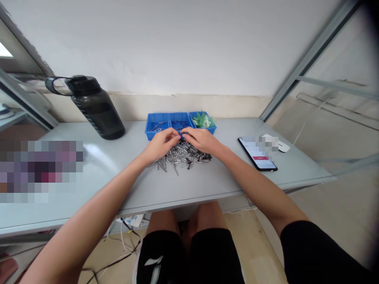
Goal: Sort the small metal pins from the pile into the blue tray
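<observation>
A pile of small metal screws and dark fasteners (180, 157) lies on the pale table (183, 185) in front of me. My left hand (162, 144) and my right hand (199, 141) rest over the far side of the pile, fingertips meeting just before the blue bins. The fingers of both hands are curled together around something small; what it is I cannot make out. Three blue bins stand in a row behind the pile: the left bin (156, 124) has silvery parts, the middle bin (180, 122) dark parts, the right bin (203, 121) green plastic pieces.
A large dark water bottle (94, 107) leans at the back left. A phone (258, 154) with a lit screen and a white object (281, 146) lie to the right. A wall runs behind the table. Cables (124, 240) lie on the floor beneath it.
</observation>
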`<move>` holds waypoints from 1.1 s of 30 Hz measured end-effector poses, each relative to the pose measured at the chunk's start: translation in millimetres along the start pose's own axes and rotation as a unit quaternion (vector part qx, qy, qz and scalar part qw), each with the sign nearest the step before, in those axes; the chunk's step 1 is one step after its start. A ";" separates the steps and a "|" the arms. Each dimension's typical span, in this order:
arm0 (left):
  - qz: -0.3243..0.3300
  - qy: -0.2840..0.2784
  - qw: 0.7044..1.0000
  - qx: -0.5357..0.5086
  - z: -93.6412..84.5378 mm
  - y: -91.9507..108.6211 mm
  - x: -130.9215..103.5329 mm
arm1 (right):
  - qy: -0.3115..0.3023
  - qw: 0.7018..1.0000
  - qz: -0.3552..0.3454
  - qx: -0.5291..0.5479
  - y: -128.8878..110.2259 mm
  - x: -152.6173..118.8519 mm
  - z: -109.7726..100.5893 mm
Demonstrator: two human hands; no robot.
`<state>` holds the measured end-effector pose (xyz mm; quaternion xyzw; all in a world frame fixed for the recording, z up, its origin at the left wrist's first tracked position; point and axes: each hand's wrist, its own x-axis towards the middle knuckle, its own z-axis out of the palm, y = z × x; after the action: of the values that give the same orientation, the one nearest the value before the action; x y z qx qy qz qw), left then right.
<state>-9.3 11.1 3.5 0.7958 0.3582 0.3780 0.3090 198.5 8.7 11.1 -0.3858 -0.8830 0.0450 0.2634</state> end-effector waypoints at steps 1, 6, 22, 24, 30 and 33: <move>0.000 0.001 1.000 0.001 0.1 0.2 -0.1 | 0.002 1.000 0.003 -0.005 0.5 0.1 0.2; 0.011 -0.001 0.999 0.043 -2.0 0.5 -0.6 | 0.004 1.000 0.001 -0.015 0.9 0.2 1.5; -0.009 -0.016 0.999 0.027 -4.4 6.9 0.4 | -0.065 0.996 -0.059 -0.022 3.0 0.2 10.9; -0.008 -0.017 0.999 0.031 -2.6 5.9 -0.3 | -0.071 0.995 -0.059 -0.022 2.9 0.1 11.4; -0.009 0.003 0.999 0.039 -0.3 -2.5 -1.3 | -0.036 0.999 -0.033 -0.014 -0.5 -0.2 7.1; 0.000 0.001 0.998 0.068 -1.3 -3.5 -1.7 | -0.007 1.000 -0.012 0.004 -1.5 -0.9 6.5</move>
<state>-12.4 12.0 0.9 0.8146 0.3832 0.3539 0.2535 194.8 7.9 5.6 -0.3734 -0.8894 0.0477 0.2593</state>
